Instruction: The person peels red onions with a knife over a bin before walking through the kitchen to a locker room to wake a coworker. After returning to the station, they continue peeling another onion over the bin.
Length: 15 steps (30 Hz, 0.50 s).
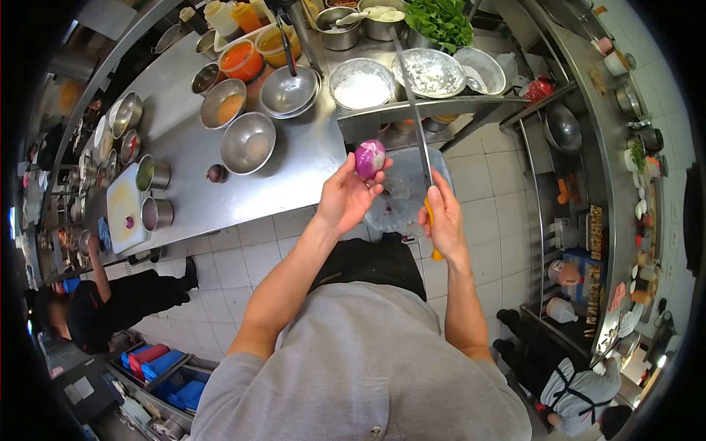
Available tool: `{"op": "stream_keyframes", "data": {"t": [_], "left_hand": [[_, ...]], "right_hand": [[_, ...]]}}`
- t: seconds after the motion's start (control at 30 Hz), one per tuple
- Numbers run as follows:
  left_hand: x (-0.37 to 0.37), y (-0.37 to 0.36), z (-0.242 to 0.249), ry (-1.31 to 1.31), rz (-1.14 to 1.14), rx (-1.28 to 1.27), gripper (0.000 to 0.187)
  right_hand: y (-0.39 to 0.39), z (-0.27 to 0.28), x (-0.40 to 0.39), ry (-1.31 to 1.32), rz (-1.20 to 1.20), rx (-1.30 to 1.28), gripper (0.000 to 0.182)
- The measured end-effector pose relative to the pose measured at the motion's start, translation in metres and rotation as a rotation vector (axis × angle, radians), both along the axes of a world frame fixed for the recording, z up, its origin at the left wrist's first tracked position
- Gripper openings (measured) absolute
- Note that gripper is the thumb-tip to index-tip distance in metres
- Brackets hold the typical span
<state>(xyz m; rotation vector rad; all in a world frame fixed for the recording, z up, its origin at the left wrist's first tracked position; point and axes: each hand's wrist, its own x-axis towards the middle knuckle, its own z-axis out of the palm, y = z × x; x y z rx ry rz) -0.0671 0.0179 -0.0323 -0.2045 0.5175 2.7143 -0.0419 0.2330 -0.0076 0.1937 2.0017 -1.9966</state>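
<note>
My left hand [343, 197] is closed around a peeled red onion [369, 157], its purple skin broken by a pale patch facing up. A long knife [419, 121] with a yellow handle is gripped in my right hand [446, 219], its blade pointing away from me. The blade stands to the right of the onion, apart from it. Below both hands is a plastic-lined bin [403, 192] with scraps inside. On the steel table [294, 189] to the left lie a dark unpeeled onion [217, 173] and a steel bowl [248, 143] holding something pale.
Bowls of white powder [362, 84], sauce tubs [240, 60] and leafy greens [440, 22] stand ahead. A cutting board [126, 209] with an onion piece lies left. One person [110, 301] works at left, another [577, 389] at lower right. Shelving [540, 184] runs along the right.
</note>
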Motion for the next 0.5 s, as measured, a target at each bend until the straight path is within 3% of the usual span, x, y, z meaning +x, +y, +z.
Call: {"op": "stream_keyframes", "data": {"t": [0.07, 0.17, 0.5], "left_hand": [[-0.001, 0.0, 0.005, 0.006, -0.01, 0.033, 0.042], [0.003, -0.002, -0.013, 0.096, 0.052, -0.159, 0.043], [0.048, -0.034, -0.009, 0.165, 0.218, -0.31, 0.05]], "right_hand": [[0.007, 0.006, -0.001, 0.084, -0.008, 0.193, 0.053], [0.02, -0.002, -0.003, 0.235, 0.022, 0.351, 0.058], [0.042, -0.054, -0.025, 0.108, 0.09, 0.268, 0.044]]}}
